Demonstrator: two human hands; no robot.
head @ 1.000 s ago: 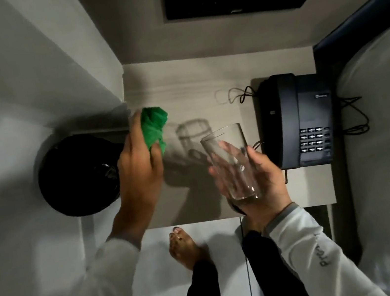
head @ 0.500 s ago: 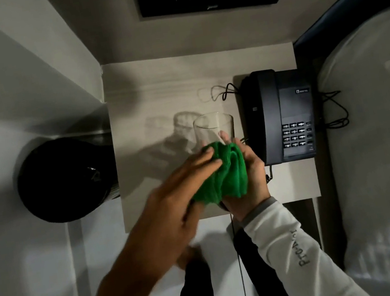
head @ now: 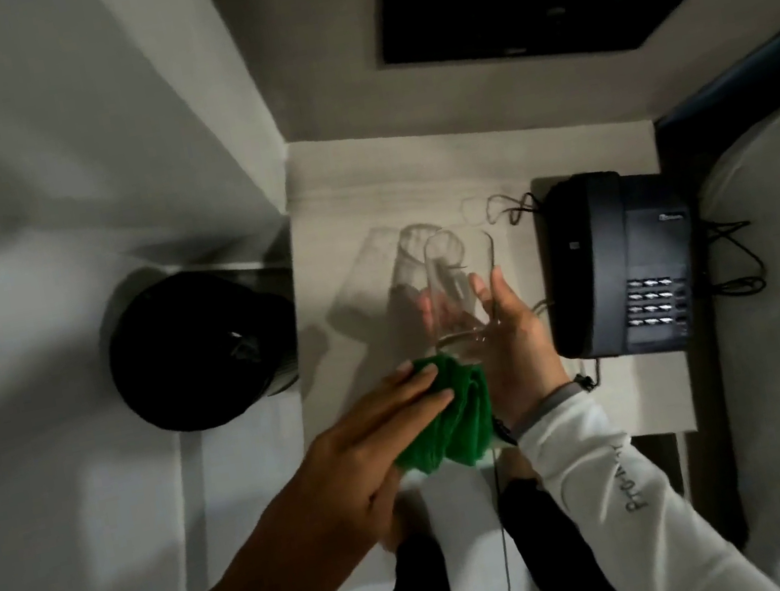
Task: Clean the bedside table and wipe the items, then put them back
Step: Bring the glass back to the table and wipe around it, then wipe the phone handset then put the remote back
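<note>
Over the counter (head: 410,187), right hand (head: 517,351) grip wraps the glass (head: 461,282) low, left hand (head: 378,448) presses cloth (head: 456,419) at base; slippery, fragile, hold mid-wall.

The bedside table (head: 341,210) lies bare across its left and rear, while the black telephone (head: 626,258) and its cords (head: 508,206) block the right side and a black bin (head: 199,349) stands just beside the left edge.

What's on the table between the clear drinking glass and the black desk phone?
In the head view, only bare tabletop separates the clear drinking glass from the black desk phone, apart from the right hand holding the glass.
</note>
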